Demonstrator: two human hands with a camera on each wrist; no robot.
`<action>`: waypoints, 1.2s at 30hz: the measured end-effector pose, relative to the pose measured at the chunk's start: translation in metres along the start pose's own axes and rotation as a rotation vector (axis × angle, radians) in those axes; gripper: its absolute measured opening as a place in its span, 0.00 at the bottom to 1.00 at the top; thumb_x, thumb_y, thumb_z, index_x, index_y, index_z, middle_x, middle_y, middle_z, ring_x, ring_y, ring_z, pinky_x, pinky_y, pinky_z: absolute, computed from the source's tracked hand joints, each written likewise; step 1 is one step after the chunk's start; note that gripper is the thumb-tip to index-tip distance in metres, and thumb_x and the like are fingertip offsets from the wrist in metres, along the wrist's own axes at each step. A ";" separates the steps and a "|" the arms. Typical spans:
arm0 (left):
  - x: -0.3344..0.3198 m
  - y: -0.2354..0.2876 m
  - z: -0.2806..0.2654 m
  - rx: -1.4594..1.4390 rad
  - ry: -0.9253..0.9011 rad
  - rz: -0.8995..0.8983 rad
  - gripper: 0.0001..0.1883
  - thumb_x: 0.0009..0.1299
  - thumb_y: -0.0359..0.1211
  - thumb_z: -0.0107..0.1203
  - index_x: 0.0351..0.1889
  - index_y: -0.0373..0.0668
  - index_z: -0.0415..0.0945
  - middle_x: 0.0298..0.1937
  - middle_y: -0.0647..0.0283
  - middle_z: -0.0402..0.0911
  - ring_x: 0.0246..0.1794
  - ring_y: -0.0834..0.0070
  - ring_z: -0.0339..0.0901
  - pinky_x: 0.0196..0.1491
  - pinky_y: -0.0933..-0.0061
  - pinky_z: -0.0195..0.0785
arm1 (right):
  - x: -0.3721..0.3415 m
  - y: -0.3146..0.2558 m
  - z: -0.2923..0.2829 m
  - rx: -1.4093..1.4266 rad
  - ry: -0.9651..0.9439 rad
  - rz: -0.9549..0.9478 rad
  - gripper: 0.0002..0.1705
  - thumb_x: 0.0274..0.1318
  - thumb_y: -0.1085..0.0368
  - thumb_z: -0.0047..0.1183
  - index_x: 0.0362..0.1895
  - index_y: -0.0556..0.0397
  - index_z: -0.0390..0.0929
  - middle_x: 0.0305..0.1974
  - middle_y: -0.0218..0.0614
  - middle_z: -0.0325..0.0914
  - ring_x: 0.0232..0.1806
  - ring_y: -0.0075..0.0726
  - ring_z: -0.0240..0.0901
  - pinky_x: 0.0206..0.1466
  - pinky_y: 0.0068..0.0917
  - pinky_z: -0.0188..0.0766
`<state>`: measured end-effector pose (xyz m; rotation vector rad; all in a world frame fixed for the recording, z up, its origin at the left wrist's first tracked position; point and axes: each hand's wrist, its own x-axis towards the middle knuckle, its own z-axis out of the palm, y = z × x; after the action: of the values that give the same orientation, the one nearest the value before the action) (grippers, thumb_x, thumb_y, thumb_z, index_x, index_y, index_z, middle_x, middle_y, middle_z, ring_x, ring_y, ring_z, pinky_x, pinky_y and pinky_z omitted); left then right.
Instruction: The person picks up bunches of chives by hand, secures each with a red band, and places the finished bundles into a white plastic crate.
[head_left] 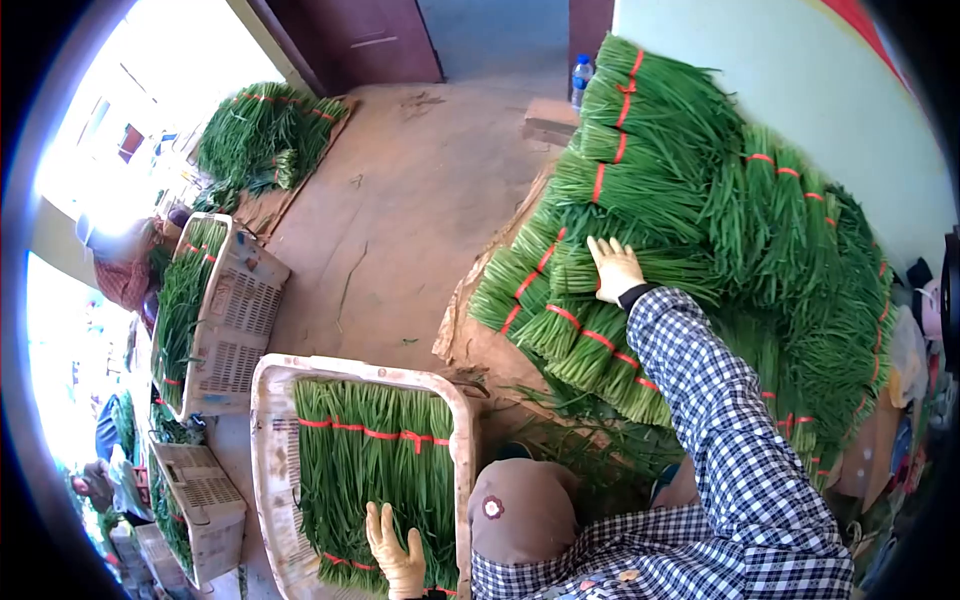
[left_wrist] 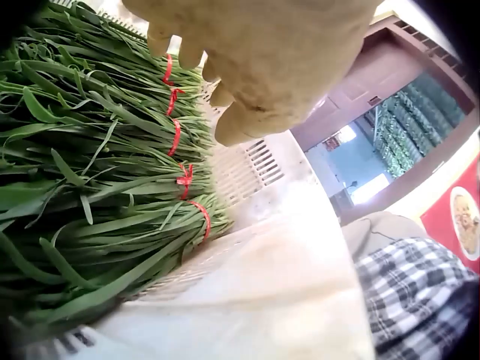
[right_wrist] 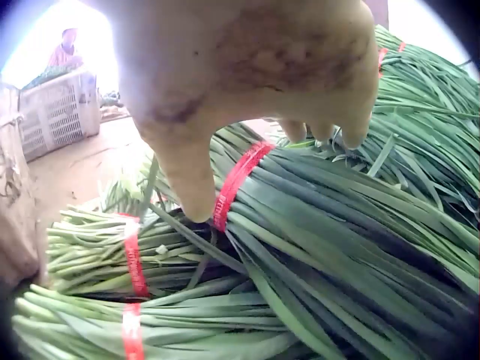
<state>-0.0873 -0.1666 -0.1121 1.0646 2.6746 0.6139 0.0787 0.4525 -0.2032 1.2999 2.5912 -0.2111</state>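
My right hand [head_left: 616,270], in a pale glove, spreads over a red-banded bundle of garlic chives [right_wrist: 300,195] on the pile at the right. In the right wrist view its thumb points down beside the red band [right_wrist: 238,184], and the other fingertips lie at the bundle's far side. My left hand [head_left: 396,560], gloved too, has its fingers extended over the near part of a white plastic crate [head_left: 265,450]. Rows of banded chives [head_left: 375,470] fill that crate. The left wrist view shows this hand [left_wrist: 262,60] above the crate's wall, holding nothing.
More chive bundles [head_left: 660,130] are heaped against the wall. Other crates [head_left: 235,310] stand at the left, with people [head_left: 125,270] behind them. A further chive heap [head_left: 260,140] lies by the window. A water bottle [head_left: 581,80] stands near the doorway.
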 end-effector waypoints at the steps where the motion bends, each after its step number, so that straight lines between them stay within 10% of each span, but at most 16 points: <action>1: -0.003 0.002 0.002 0.010 -0.002 -0.011 0.39 0.64 0.23 0.60 0.77 0.40 0.67 0.83 0.47 0.58 0.82 0.47 0.55 0.81 0.49 0.49 | 0.009 -0.002 0.004 -0.024 -0.006 -0.013 0.69 0.46 0.59 0.73 0.86 0.45 0.41 0.81 0.41 0.59 0.84 0.51 0.49 0.84 0.54 0.46; 7: 0.008 0.027 0.005 -0.022 -0.029 -0.034 0.34 0.66 0.22 0.58 0.74 0.38 0.69 0.82 0.46 0.59 0.82 0.48 0.56 0.81 0.50 0.50 | 0.013 0.001 0.015 -0.133 0.024 -0.082 0.64 0.44 0.55 0.73 0.84 0.45 0.51 0.59 0.39 0.78 0.62 0.44 0.76 0.85 0.49 0.46; 12: 0.037 0.052 -0.005 -0.028 0.101 0.128 0.35 0.66 0.24 0.58 0.75 0.36 0.67 0.81 0.42 0.61 0.79 0.42 0.59 0.78 0.46 0.55 | -0.061 0.024 -0.005 -0.042 0.167 -0.196 0.61 0.40 0.47 0.75 0.79 0.48 0.60 0.55 0.38 0.80 0.61 0.44 0.76 0.84 0.51 0.46; 17: 0.068 0.124 -0.037 -0.150 0.183 0.337 0.32 0.67 0.23 0.57 0.73 0.36 0.70 0.77 0.40 0.65 0.77 0.42 0.63 0.77 0.47 0.57 | -0.172 0.052 -0.065 0.662 0.597 -0.369 0.71 0.25 0.63 0.87 0.78 0.47 0.60 0.55 0.39 0.76 0.56 0.48 0.76 0.66 0.37 0.74; 19: 0.073 0.164 -0.040 -0.395 0.149 0.394 0.28 0.69 0.24 0.57 0.69 0.35 0.75 0.74 0.42 0.70 0.75 0.46 0.67 0.77 0.50 0.58 | -0.196 0.057 -0.066 1.229 0.421 -0.272 0.68 0.31 0.68 0.86 0.79 0.48 0.59 0.62 0.35 0.74 0.63 0.38 0.73 0.72 0.35 0.70; 22: 0.073 0.235 -0.055 -0.983 -0.470 0.229 0.24 0.82 0.30 0.48 0.73 0.30 0.68 0.76 0.49 0.69 0.70 0.57 0.74 0.75 0.59 0.62 | -0.249 0.031 -0.114 1.724 0.214 -0.325 0.66 0.34 0.70 0.84 0.79 0.50 0.58 0.68 0.37 0.71 0.66 0.37 0.72 0.74 0.36 0.69; 24: 0.074 0.257 -0.019 -1.515 -1.102 -0.010 0.40 0.86 0.55 0.36 0.81 0.30 0.53 0.81 0.43 0.61 0.79 0.55 0.63 0.79 0.53 0.57 | -0.300 0.010 -0.162 0.712 0.618 -0.447 0.63 0.35 0.65 0.84 0.77 0.52 0.60 0.65 0.43 0.74 0.63 0.48 0.75 0.72 0.41 0.70; 26: 0.070 0.277 0.018 -1.851 -1.573 -0.411 0.50 0.81 0.68 0.30 0.83 0.33 0.48 0.81 0.39 0.58 0.80 0.47 0.60 0.80 0.47 0.54 | -0.321 -0.011 -0.180 0.675 0.618 -0.600 0.61 0.36 0.62 0.82 0.76 0.53 0.62 0.63 0.46 0.74 0.62 0.52 0.75 0.72 0.43 0.70; 29: 0.048 0.304 0.041 -1.879 -1.472 -0.338 0.49 0.78 0.69 0.38 0.81 0.36 0.54 0.80 0.42 0.61 0.79 0.44 0.59 0.79 0.43 0.54 | -0.358 -0.038 -0.193 0.516 0.609 -0.823 0.52 0.42 0.61 0.75 0.73 0.56 0.65 0.60 0.47 0.76 0.62 0.54 0.74 0.72 0.48 0.69; 32: 0.038 0.291 0.105 -3.094 -1.783 -0.585 0.50 0.73 0.71 0.49 0.77 0.39 0.61 0.76 0.45 0.66 0.75 0.44 0.64 0.75 0.36 0.61 | -0.393 -0.047 -0.180 0.285 0.596 -0.830 0.48 0.44 0.66 0.69 0.73 0.56 0.66 0.61 0.45 0.76 0.66 0.52 0.72 0.75 0.48 0.65; 36: 0.029 0.284 0.083 -2.718 -1.560 -0.424 0.51 0.72 0.72 0.49 0.77 0.39 0.61 0.76 0.45 0.66 0.75 0.44 0.64 0.75 0.36 0.61 | -0.446 -0.037 -0.191 0.255 0.524 -0.748 0.44 0.47 0.65 0.69 0.72 0.55 0.70 0.68 0.44 0.74 0.72 0.50 0.67 0.78 0.46 0.61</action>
<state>0.0926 0.0648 -0.0606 -0.2324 -0.4065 1.2615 0.2790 0.1317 0.1023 0.3944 3.5021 -0.3722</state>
